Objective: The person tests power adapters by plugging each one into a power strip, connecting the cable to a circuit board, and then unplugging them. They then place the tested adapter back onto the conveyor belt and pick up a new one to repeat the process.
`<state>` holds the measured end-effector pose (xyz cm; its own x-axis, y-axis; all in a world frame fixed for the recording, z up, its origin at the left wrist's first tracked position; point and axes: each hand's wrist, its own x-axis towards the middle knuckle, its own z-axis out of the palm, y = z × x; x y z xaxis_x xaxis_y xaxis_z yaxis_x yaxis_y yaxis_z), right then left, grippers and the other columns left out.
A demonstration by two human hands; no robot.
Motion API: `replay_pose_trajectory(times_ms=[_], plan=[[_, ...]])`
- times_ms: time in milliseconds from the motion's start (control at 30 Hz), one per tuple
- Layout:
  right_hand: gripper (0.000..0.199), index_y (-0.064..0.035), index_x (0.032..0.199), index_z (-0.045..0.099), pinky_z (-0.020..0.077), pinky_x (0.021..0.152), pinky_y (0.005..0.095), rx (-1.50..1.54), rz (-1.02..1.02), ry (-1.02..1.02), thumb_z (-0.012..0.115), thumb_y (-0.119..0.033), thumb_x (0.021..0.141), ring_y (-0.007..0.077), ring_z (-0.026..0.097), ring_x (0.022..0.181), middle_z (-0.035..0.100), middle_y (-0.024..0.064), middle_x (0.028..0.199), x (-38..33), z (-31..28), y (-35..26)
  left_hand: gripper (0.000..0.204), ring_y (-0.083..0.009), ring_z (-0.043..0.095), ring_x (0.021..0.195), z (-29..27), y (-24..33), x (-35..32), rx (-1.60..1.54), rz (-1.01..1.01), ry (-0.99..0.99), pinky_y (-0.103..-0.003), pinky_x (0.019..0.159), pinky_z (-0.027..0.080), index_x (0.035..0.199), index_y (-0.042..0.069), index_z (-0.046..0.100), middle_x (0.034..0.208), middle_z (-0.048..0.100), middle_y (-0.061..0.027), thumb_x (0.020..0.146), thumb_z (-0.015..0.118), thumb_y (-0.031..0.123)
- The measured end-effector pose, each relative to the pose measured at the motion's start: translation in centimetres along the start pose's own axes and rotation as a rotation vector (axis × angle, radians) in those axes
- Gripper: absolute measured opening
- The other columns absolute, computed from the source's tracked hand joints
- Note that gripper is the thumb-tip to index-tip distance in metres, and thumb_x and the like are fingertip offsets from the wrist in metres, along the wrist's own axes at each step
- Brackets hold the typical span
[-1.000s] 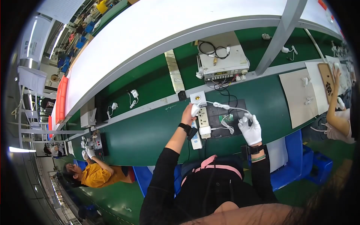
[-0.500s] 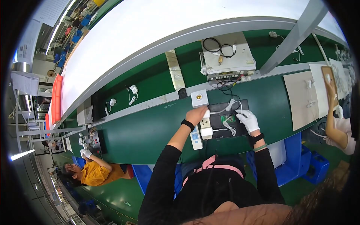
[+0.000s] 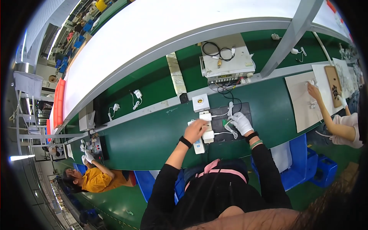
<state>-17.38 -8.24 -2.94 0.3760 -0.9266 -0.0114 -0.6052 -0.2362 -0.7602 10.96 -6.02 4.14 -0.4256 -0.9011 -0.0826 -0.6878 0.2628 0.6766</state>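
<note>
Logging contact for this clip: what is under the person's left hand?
Under the left hand lie white adapter blocks on the green bench; only their edges show. The hand hides the rest, so its grip cannot be judged.

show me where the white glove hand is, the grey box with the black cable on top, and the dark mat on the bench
right hand [image 3: 241, 122], head view, back of the white glove.
grey box [image 3: 226, 63], head view, bare part of its top face.
dark mat [image 3: 219, 123], head view, bare surface left of the glove.

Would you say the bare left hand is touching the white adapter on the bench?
Touching: the head view shows the left hand laid over the white adapter, with no gap visible between them.
</note>
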Motion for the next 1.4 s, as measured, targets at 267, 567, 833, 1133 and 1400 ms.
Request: replay_pose_trajectory(times_ms=[267, 567, 833, 1133, 1400], plan=[[0.027, -0.0114, 0.106, 0.063, 0.0458, 0.072, 0.0316, 0.354, 0.123, 0.105, 0.059, -0.011, 0.079, 0.0225, 0.057, 0.08, 0.056, 0.0077, 0.087, 1.5, -3.1, -4.9, 0.053, -0.0196, 0.058, 0.088, 2.4, -1.2, -2.2, -0.403, 0.037, -0.028, -0.031, 0.071, 0.048, 0.124, 0.007, 0.044, 0.111, 0.055, -0.009, 0.077, 0.066, 0.017], [0.03, -0.0138, 0.109, 0.063, 0.0459, 0.071, 0.0264, 0.548, 0.331, 0.12, 0.057, -0.008, 0.081, 0.0153, 0.057, 0.077, 0.058, 0.0057, 0.087, 0.0, -0.2, -0.7, 0.051, -0.0095, 0.054, 0.072, -12.1, 5.2, 6.1, -0.903, -0.069, 0.434, -0.019, 0.056, 0.042, 0.126, 0.006, 0.041, 0.101, 0.056, -0.0046, 0.079, 0.061, 0.006], [0.024, -0.0114, 0.104, 0.064, 0.0468, 0.071, 0.0281, 0.128, 0.078, 0.149, 0.059, -0.011, 0.08, 0.0202, 0.059, 0.08, 0.061, 0.0081, 0.089, -0.3, 0.2, -2.6, 0.041, -0.0148, 0.058, 0.091, -10.3, -1.3, 8.7, -0.463, -0.101, 0.601, -0.023, 0.073, 0.045, 0.124, 0.005, 0.044, 0.11, 0.057, -0.0057, 0.086, 0.057, 0.016], [0.028, -0.0115, 0.106, 0.063, 0.047, 0.073, 0.0321, 0.226, 0.129, 0.131, 0.06, -0.011, 0.078, 0.0265, 0.058, 0.083, 0.061, 0.0104, 0.091, 0.4, -0.5, -2.4, 0.025, -0.0118, 0.059, 0.084, -5.8, -6.0, -3.0, -0.812, -0.527, 0.346, -0.024, 0.07, 0.046, 0.113, 0.007, 0.054, 0.101, 0.061, -0.0043, 0.09, 0.05, 0.016], [0.031, -0.0104, 0.108, 0.061, 0.0465, 0.07, 0.0341, -0.038, -0.1, 0.013, 0.06, -0.007, 0.077, 0.0276, 0.057, 0.081, 0.06, 0.0121, 0.091, 0.4, 0.9, -1.8, 0.02, -0.0096, 0.058, 0.076, -5.2, -10.2, -11.0, -0.82, -0.745, 0.537, -0.022, 0.064, 0.045, 0.108, 0.008, 0.055, 0.094, 0.063, -0.0026, 0.091, 0.048, 0.016]])
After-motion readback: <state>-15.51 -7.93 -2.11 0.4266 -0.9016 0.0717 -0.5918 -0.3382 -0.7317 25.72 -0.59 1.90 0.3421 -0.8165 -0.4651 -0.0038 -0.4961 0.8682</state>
